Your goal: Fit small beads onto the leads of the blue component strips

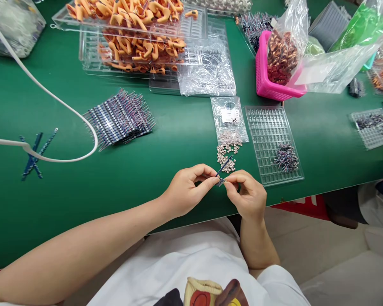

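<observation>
My left hand (191, 185) pinches a small dark circuit board between thumb and forefinger. A narrow blue strip (225, 165) rises from those fingertips, pointing up and right. My right hand (247, 191) has its thumb and forefinger closed at the board's right end; whatever is between them is too small to make out. Just beyond the fingers lies a loose pile of small round silvery parts (229, 146), spilling from the mouth of a clear plastic bag (230, 114) with a white label.
Right of my hands is a clear tray (264, 140) with wired parts (286, 157). Stacked boards (119, 119) lie left, near a white cable (67, 104) and blue strips (35, 157). Behind stand trays of orange shells (140, 38) and a pink basket (263, 72).
</observation>
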Action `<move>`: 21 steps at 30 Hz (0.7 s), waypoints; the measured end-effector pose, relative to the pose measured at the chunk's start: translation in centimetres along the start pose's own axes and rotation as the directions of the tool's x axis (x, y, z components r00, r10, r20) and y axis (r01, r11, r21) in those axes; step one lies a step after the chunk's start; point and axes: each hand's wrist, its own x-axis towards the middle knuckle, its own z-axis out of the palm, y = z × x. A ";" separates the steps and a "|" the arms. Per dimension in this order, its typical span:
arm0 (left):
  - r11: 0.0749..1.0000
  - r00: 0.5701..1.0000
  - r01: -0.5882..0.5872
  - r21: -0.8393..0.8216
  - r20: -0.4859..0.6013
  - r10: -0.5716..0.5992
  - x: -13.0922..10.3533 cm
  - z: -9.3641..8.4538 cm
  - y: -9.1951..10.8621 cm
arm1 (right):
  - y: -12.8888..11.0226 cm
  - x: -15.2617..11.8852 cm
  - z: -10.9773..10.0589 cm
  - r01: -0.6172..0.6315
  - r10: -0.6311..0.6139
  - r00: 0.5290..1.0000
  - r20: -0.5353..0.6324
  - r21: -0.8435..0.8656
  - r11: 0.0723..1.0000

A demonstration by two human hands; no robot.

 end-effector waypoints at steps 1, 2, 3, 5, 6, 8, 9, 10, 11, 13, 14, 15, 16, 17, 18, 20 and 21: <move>1.000 1.000 0.001 0.003 0.002 -0.001 0.0 0.0 0.0 | 0.0 0.0 0.0 0.002 -0.002 1.000 0.000 0.005 1.000; 1.000 1.000 0.003 0.006 0.006 -0.003 0.0 0.0 0.0 | 0.0 0.0 0.0 0.001 -0.001 1.000 0.000 0.010 1.000; 1.000 1.000 0.004 0.010 0.008 -0.004 0.0 0.0 0.0 | 0.0 0.0 0.0 0.000 0.000 1.000 0.000 0.015 1.000; 1.000 1.000 0.002 0.014 0.013 -0.002 0.0 -0.1 0.0 | 0.0 0.0 0.0 -0.002 0.002 1.000 0.004 0.019 1.000; 1.000 1.000 -0.001 0.015 0.013 0.000 0.0 -0.1 -0.1 | 0.0 0.0 0.0 -0.001 0.001 1.000 0.007 0.019 1.000; 1.000 1.000 -0.004 0.015 0.012 0.004 0.0 -0.1 -0.1 | 0.0 0.0 0.0 0.002 -0.002 1.000 0.009 0.014 1.000; 1.000 1.000 -0.006 0.015 0.011 0.006 0.0 -0.1 -0.1 | 0.0 0.0 0.0 0.001 -0.002 1.000 0.008 0.008 1.000; 1.000 1.000 -0.008 0.017 0.010 0.008 0.0 -0.1 -0.2 | 0.0 0.0 0.0 -0.001 0.001 1.000 0.008 0.002 1.000; 1.000 1.000 -0.008 0.019 0.009 0.008 0.0 -0.1 -0.2 | 0.0 0.0 0.0 -0.005 0.005 1.000 0.008 -0.005 1.000; 1.000 1.000 -0.009 0.021 0.006 0.009 -0.1 -0.1 -0.1 | 0.0 0.0 0.0 -0.013 0.013 1.000 0.008 -0.016 1.000; 1.000 1.000 -0.009 0.022 0.005 0.009 -0.1 -0.1 -0.1 | 0.0 0.0 0.0 -0.013 0.013 1.000 0.009 -0.017 1.000; 1.000 1.000 -0.009 0.023 0.006 0.009 -0.1 -0.1 -0.1 | 0.0 0.0 0.0 -0.010 0.010 1.000 0.010 -0.014 1.000; 1.000 1.000 -0.010 0.022 0.006 0.010 0.0 -0.1 -0.1 | 0.0 0.0 0.0 -0.005 0.005 1.000 0.010 -0.009 1.000; 1.000 1.000 -0.012 0.021 0.006 0.011 0.0 -0.1 -0.1 | 0.0 0.0 0.0 -0.001 0.001 1.000 0.011 -0.004 1.000; 1.000 1.000 -0.014 0.020 0.005 0.014 0.0 -0.1 -0.1 | 0.0 0.0 0.0 0.001 -0.001 1.000 0.011 -0.002 1.000; 1.000 1.000 -0.018 0.020 0.001 0.018 0.0 0.0 -0.1 | 0.0 0.0 0.0 -0.005 0.005 1.000 0.010 -0.008 1.000; 1.000 1.000 -0.020 0.019 -0.001 0.020 0.0 0.0 -0.2 | 0.0 0.0 0.0 -0.010 0.010 1.000 0.010 -0.013 1.000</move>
